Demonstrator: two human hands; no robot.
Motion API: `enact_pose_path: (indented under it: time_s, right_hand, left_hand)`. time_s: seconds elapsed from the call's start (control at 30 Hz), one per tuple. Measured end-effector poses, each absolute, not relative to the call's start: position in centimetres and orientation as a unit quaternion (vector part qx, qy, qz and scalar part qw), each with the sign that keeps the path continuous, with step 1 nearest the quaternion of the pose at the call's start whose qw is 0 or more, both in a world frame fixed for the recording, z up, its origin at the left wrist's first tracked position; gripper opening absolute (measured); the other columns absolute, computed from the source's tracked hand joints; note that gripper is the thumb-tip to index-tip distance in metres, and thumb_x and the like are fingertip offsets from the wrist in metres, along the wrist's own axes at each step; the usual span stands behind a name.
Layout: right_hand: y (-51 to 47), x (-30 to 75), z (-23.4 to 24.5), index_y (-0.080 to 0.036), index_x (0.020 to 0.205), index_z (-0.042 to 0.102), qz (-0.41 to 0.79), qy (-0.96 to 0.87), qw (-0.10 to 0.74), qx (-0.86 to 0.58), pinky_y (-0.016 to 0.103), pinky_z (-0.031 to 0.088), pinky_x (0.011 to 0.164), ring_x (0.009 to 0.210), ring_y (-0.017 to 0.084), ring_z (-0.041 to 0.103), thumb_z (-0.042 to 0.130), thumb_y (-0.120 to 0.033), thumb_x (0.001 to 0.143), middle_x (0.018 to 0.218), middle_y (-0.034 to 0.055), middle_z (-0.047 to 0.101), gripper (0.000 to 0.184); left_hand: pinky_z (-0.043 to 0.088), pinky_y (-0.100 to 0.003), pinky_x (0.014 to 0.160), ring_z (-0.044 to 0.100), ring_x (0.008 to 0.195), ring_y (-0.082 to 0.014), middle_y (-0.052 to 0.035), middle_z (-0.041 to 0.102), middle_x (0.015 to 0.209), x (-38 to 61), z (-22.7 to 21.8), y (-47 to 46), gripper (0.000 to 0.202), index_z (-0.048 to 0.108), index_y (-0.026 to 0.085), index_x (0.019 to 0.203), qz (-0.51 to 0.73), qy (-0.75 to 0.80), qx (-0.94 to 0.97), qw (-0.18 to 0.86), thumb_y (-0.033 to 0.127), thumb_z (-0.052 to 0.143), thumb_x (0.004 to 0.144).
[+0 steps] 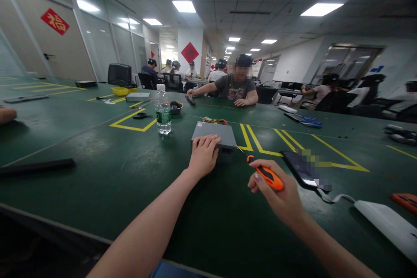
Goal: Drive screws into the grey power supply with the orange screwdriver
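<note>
A grey metal computer power supply (213, 132) sits on the green table, with coloured wires (215, 120) behind it and a black socket on its near side. My left hand (205, 152) grips its near left part, fingers over the top and thumb down the near side. In my right hand (276, 186) is a screwdriver (270, 177) with an orange and black handle. Its thin shaft points up and left, the tip at the right near corner of the power supply. Whether the tip sits in a screw is too small to tell.
A water bottle (163, 110) stands left of the power supply, before a metal bowl (176, 107). On the right lie a phone (301, 168) and a white power bank (387, 223) joined by a cable. A black bar (39, 167) lies left. Across the table sits a person (236, 87).
</note>
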State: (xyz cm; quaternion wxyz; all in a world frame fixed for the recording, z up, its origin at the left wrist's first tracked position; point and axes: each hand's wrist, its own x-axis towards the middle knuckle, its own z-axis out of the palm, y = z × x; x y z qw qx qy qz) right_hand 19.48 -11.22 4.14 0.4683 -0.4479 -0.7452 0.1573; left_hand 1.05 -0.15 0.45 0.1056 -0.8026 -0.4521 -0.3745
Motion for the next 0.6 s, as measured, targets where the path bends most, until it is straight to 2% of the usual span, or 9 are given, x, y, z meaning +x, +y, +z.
enact_pose_path:
  time_s: [0.1, 0.2, 0.6]
  right_hand:
    - [-10.7, 20.4, 2.9, -0.020, 0.096, 0.051, -0.006, -0.806, 0.426, -0.412, 0.022, 0.042, 0.048, 0.049, 0.009, 0.054, 0.049, -0.028, 0.082, 0.065, -0.0022, 0.058, 0.016]
    - [-10.8, 20.6, 2.1, -0.019, 0.096, 0.052, -0.093, -0.843, 0.379, -0.371, 0.023, 0.041, 0.051, 0.052, 0.010, 0.053, 0.051, -0.029, 0.080, 0.068, -0.0011, 0.059, 0.019]
    - [-10.6, 20.5, 1.6, -0.019, 0.094, 0.053, -0.112, -0.844, 0.351, -0.390, 0.022, 0.039, 0.052, 0.053, 0.009, 0.050, 0.048, -0.026, 0.081, 0.069, -0.0003, 0.059, 0.016]
  left_hand:
    - [0.025, -0.040, 0.100, 0.041, 0.118, -0.0186, -0.0013, 0.051, 0.126, 1.0, 0.4, -0.1, 0.032, 0.047, 0.026, 0.117, -0.369, -0.449, -0.807, 0.105, 0.022, 0.040, 0.085]
    - [0.024, -0.040, 0.101, 0.040, 0.118, -0.0191, -0.0013, 0.050, 0.127, 1.0, 0.5, -0.2, 0.036, 0.047, 0.026, 0.118, -0.367, -0.454, -0.805, 0.103, 0.020, 0.043, 0.083]
    - [0.022, -0.040, 0.103, 0.039, 0.120, -0.0193, -0.0017, 0.049, 0.128, 1.0, 0.4, -0.2, 0.036, 0.046, 0.024, 0.117, -0.369, -0.447, -0.809, 0.101, 0.022, 0.045, 0.081]
